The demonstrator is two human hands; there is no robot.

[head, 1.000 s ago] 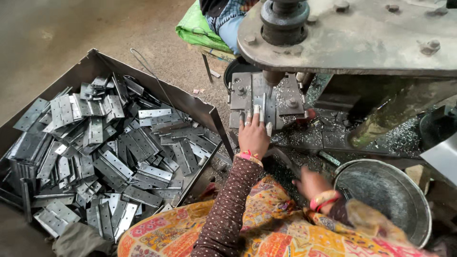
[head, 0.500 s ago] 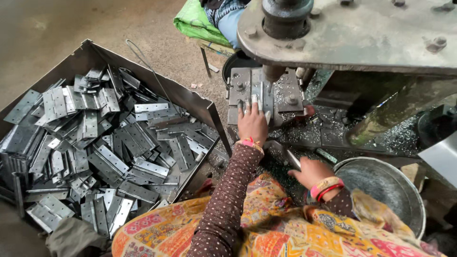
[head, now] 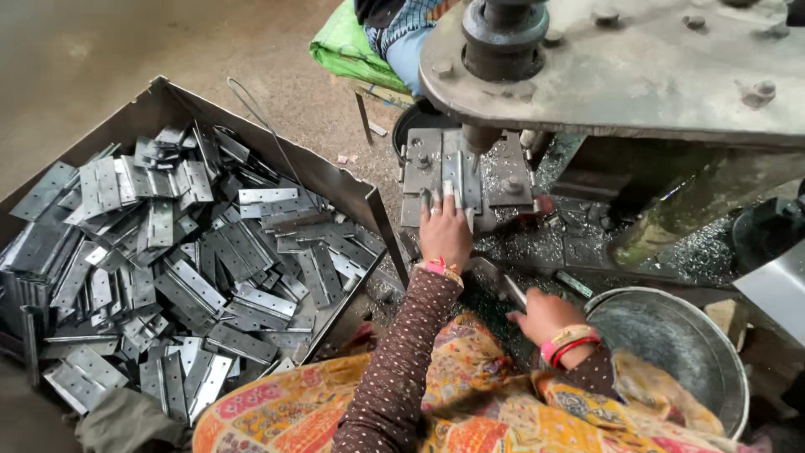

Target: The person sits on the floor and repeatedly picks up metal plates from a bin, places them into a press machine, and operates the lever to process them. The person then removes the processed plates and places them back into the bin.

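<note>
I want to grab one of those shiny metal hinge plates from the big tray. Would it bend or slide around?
The hinge plates look like flat, thick steel, so one would probably stay stiff and feel heavy for its size. Being smooth and loosely heaped in the metal tray, they would likely slide and clatter when pushed. Edges may be sharp.

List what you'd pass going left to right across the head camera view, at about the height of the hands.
Open sheet-metal bin heaped with flat grey metal hinge plates → left hand flat on the grey press fixture block → right hand in grip on a small metal piece → round steel bowl.
</note>
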